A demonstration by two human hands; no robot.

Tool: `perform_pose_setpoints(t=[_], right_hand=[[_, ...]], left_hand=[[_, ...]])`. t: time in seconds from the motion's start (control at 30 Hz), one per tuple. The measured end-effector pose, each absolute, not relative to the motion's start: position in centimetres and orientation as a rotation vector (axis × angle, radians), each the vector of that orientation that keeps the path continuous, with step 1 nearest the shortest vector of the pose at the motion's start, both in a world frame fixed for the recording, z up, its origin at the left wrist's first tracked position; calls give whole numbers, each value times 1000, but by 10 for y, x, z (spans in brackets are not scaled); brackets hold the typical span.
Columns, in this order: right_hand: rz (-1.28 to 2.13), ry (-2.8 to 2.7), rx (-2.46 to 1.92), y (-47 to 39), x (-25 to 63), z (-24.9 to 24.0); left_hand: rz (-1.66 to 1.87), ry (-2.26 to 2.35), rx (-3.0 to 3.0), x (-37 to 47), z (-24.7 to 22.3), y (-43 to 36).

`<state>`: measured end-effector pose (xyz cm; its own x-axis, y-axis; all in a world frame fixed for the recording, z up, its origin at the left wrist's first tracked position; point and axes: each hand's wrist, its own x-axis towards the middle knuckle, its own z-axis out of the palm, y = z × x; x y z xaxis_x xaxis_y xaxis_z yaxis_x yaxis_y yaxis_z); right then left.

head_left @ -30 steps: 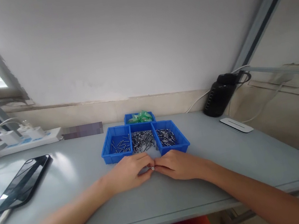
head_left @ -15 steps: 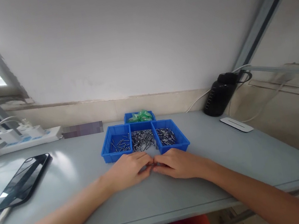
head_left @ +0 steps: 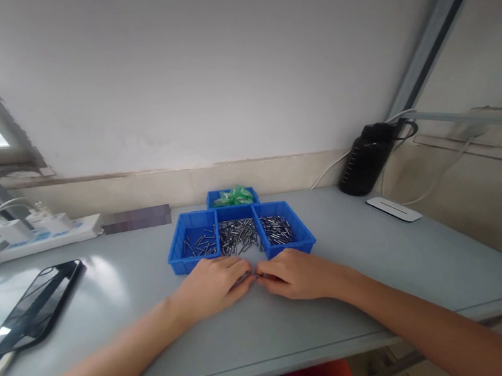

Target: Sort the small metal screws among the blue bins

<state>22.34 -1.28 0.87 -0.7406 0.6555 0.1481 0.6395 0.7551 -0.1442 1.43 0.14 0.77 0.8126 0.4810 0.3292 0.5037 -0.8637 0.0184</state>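
Head view: small metal hardware [head_left: 257, 275] is pinched here by the left hand [head_left: 217, 288] and the right hand [head_left: 300, 273], each grip closed on it; one piece or two cannot be told! It's held above the table [head_left: 257, 336], in front of the blue trays [head_left: 187, 266].

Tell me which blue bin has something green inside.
The back bin, the one nearest the wall. It holds green plastic, while the left bin and right bin hold small metal pieces.
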Motion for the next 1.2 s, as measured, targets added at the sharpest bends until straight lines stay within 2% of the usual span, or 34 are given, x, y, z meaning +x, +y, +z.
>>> perform_pose_setpoints(t=[0.33,0.6,0.83,1.2], right_hand=[[158,-2755,-995,-13,222,8],[146,-2727,-1168,-14,223,10],[232,-2742,-1084,-17,223,14],[208,-2743,-1092,-14,223,12]], left_hand=[[-568,-637,-2879,14,11,1],[-384,-735,-2883,13,9,2],[-275,-768,-2881,13,5,5],[-404,-739,-2894,12,6,4]])
